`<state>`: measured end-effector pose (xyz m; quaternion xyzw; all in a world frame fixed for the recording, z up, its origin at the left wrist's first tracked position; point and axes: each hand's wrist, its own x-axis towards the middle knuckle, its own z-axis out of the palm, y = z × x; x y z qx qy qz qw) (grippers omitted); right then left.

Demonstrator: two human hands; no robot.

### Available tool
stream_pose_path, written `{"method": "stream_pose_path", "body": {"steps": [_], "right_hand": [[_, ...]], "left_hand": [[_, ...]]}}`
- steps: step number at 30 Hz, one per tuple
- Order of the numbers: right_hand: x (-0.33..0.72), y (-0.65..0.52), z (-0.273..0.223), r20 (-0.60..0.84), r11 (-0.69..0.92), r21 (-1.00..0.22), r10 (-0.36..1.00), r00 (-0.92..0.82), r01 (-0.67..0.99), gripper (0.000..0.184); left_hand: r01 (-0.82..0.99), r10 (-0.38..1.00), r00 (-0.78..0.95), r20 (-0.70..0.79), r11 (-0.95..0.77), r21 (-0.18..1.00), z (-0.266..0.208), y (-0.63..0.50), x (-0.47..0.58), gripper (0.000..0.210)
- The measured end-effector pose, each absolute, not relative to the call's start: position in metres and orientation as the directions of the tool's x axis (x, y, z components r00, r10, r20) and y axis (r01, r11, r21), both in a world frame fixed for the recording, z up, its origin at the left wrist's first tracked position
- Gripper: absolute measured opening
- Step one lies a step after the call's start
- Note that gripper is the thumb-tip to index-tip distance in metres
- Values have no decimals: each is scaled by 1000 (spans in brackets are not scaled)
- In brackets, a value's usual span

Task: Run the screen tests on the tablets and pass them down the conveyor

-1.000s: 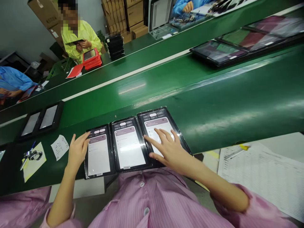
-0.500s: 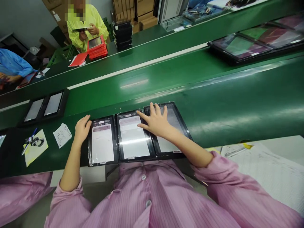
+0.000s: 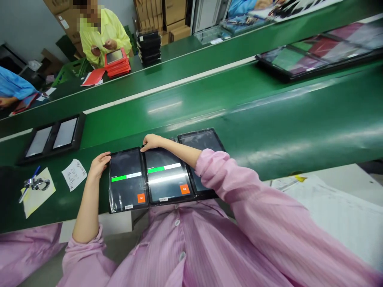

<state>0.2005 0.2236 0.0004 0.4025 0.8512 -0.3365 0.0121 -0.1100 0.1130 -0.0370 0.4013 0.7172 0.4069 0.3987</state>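
Three black tablets lie side by side in front of me on the green work surface. The left tablet (image 3: 124, 193) and the middle tablet (image 3: 169, 181) show dark screens with a green-and-white bar and an orange button. The right tablet (image 3: 203, 139) has a dark screen, partly covered by my right sleeve. My left hand (image 3: 99, 165) grips the left tablet's upper left edge, fingers close together. Reaching across the middle tablet, my right hand (image 3: 151, 142) is closed at the left tablet's upper right corner, thumb at its edge; some fingers are hidden.
To the left are a handwritten note (image 3: 74, 174), a yellow paper (image 3: 42, 195) with a metal object and pen, and two framed tablets (image 3: 52, 137). Printed sheets (image 3: 326, 211) lie right. Across the belt (image 3: 179, 105), a person in yellow (image 3: 107, 30) stands behind red cases (image 3: 118, 67).
My right hand has moved left from the middle and right tablets to the left tablet's upper corner. The left and middle screens changed from white pages to dark ones with green bars.
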Motion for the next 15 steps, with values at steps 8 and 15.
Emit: {"method": "stream_pose_path", "body": {"steps": [8,15], "right_hand": [[194,219,7,-361,442,-504,673,-646,742,35],[256,216,18,-309,380,-420,794,-523,824,48]], "left_hand": [[219,878,-387,-282,385,897,-35,119,-111,65],[335,878,-428,-213,374,865,-27,117,-100,55]]}}
